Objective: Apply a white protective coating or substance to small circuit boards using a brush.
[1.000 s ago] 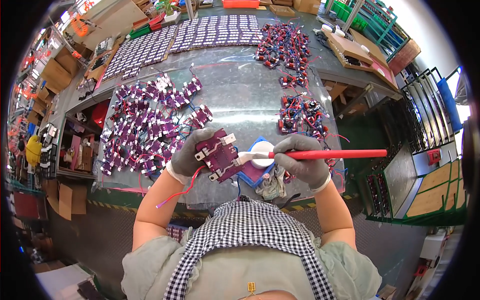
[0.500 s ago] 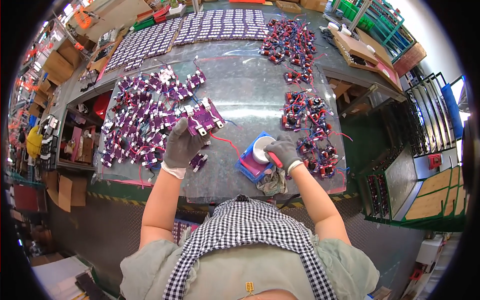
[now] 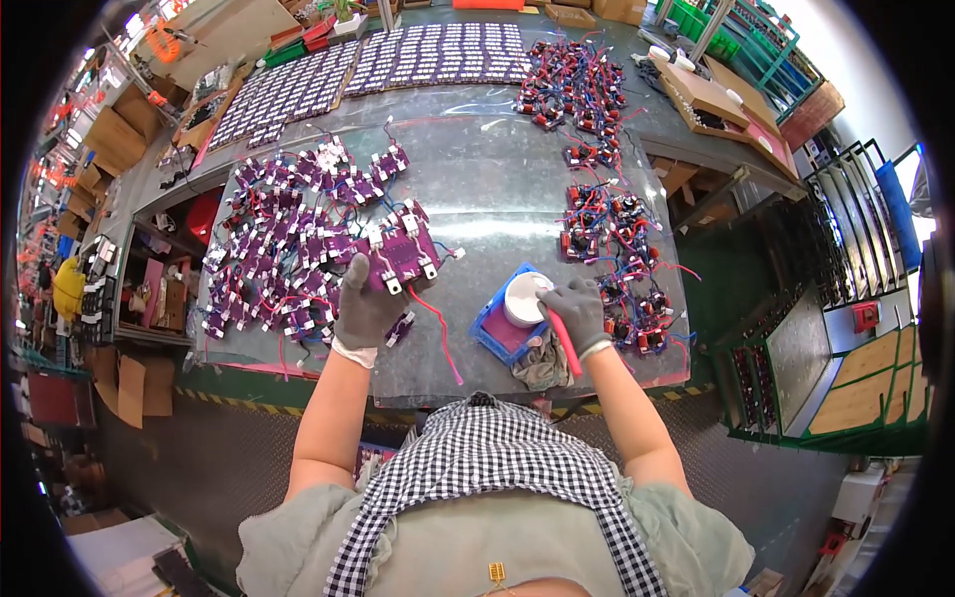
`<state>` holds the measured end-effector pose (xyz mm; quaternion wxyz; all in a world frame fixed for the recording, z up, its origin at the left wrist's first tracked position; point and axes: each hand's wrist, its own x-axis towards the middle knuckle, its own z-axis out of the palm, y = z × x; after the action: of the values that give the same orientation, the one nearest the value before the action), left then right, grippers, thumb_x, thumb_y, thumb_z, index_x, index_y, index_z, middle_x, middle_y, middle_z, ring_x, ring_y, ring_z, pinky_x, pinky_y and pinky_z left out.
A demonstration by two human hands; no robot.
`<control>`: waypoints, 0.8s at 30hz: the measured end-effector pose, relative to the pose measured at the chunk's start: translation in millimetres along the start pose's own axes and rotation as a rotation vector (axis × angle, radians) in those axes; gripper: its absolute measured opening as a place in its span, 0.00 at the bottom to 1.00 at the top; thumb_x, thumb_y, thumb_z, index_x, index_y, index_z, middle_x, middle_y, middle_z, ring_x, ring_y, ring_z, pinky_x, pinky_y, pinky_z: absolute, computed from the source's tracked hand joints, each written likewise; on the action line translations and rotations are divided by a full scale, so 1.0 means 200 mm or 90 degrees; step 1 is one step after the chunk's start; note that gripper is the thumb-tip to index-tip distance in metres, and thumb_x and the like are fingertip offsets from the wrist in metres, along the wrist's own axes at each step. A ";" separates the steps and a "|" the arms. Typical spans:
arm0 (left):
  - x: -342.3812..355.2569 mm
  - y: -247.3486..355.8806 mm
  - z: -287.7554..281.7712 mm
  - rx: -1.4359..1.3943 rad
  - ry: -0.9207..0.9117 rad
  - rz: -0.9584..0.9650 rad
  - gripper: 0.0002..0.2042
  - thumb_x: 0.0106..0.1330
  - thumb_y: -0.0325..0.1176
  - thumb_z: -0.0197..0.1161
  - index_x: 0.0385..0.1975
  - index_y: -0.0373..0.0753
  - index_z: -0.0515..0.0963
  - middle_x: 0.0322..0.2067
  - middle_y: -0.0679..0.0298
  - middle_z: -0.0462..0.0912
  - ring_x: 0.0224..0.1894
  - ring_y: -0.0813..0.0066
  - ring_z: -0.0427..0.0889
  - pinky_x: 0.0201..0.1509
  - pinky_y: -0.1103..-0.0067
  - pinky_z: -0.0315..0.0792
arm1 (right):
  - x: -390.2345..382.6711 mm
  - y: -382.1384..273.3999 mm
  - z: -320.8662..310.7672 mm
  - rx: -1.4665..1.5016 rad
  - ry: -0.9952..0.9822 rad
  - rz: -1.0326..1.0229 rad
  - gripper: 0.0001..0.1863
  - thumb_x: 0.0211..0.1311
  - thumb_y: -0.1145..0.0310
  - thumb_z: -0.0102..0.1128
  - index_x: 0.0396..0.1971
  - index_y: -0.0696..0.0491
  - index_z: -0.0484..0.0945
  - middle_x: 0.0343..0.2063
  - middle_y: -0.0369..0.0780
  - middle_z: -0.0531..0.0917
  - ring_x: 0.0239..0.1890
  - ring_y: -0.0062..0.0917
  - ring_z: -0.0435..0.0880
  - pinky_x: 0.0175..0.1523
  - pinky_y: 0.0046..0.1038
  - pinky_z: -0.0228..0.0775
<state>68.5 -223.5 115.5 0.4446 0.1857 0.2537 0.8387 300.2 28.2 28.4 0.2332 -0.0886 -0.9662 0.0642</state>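
Right hand (image 3: 577, 312) grips brush (image 3: 564, 344) (cloth (image 3: 540, 367) beside blue tray (image 3: 491, 346)).

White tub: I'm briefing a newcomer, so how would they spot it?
Toward the near edge of the grey table, find the blue tray left of the right hand. The white tub sits at its right side, round, unlike the crumpled cloth nearby.

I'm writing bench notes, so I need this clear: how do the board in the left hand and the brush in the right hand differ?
Shape: the board is flat and broad; the brush has a slim handle.
Colour: the board is purple with pale tabs; the brush's handle is red.
Place: the board is in the left hand; the brush is in the right hand, by the white tub.
Shared: gloved fingers hold both.
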 end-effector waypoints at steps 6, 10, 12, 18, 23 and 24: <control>-0.02 -0.08 0.06 0.110 -0.001 0.053 0.41 0.63 0.52 0.61 0.69 0.30 0.55 0.67 0.52 0.64 0.70 0.57 0.64 0.75 0.62 0.54 | 0.16 -0.28 -0.39 0.435 0.216 0.214 0.09 0.54 0.76 0.68 0.35 0.53 0.79 0.29 0.37 0.83 0.32 0.23 0.81 0.40 0.28 0.74; 0.01 -0.10 0.17 0.092 -0.036 0.063 0.41 0.62 0.48 0.64 0.69 0.30 0.55 0.67 0.51 0.64 0.69 0.57 0.65 0.76 0.62 0.54 | 0.25 -0.46 -0.53 0.611 0.299 0.250 0.09 0.56 0.77 0.68 0.34 0.55 0.76 0.26 0.33 0.80 0.27 0.12 0.76 0.32 0.18 0.70; 0.01 -0.10 0.21 0.077 -0.048 0.056 0.41 0.61 0.47 0.66 0.69 0.31 0.56 0.66 0.54 0.66 0.68 0.59 0.67 0.73 0.64 0.58 | 0.31 -0.53 -0.59 0.637 0.312 0.194 0.09 0.54 0.76 0.69 0.32 0.54 0.75 0.22 0.33 0.78 0.21 0.12 0.74 0.27 0.19 0.68; 0.00 -0.09 0.26 0.061 -0.044 0.063 0.43 0.58 0.46 0.69 0.69 0.32 0.56 0.63 0.55 0.68 0.64 0.62 0.71 0.69 0.66 0.65 | 0.28 -0.53 -0.60 0.555 0.270 0.161 0.08 0.55 0.78 0.67 0.32 0.55 0.76 0.23 0.34 0.80 0.23 0.13 0.75 0.29 0.18 0.68; 0.02 -0.09 0.25 0.106 -0.084 0.107 0.39 0.62 0.48 0.64 0.66 0.28 0.59 0.64 0.51 0.69 0.65 0.58 0.70 0.72 0.64 0.61 | 0.28 -0.57 -0.62 0.668 0.272 0.147 0.07 0.55 0.80 0.65 0.32 0.56 0.76 0.24 0.36 0.80 0.25 0.13 0.75 0.30 0.18 0.68; 0.04 -0.10 0.27 0.106 -0.072 0.098 0.38 0.63 0.49 0.63 0.66 0.29 0.60 0.63 0.51 0.70 0.65 0.59 0.71 0.70 0.64 0.62 | 0.29 -0.59 -0.63 0.663 0.262 0.123 0.07 0.55 0.80 0.64 0.32 0.57 0.76 0.24 0.37 0.80 0.25 0.14 0.75 0.31 0.19 0.68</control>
<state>105.7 -194.1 147.2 0.3758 0.2879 0.2820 0.8345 291.4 -64.8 185.1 0.4226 -0.0605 -0.7294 0.5346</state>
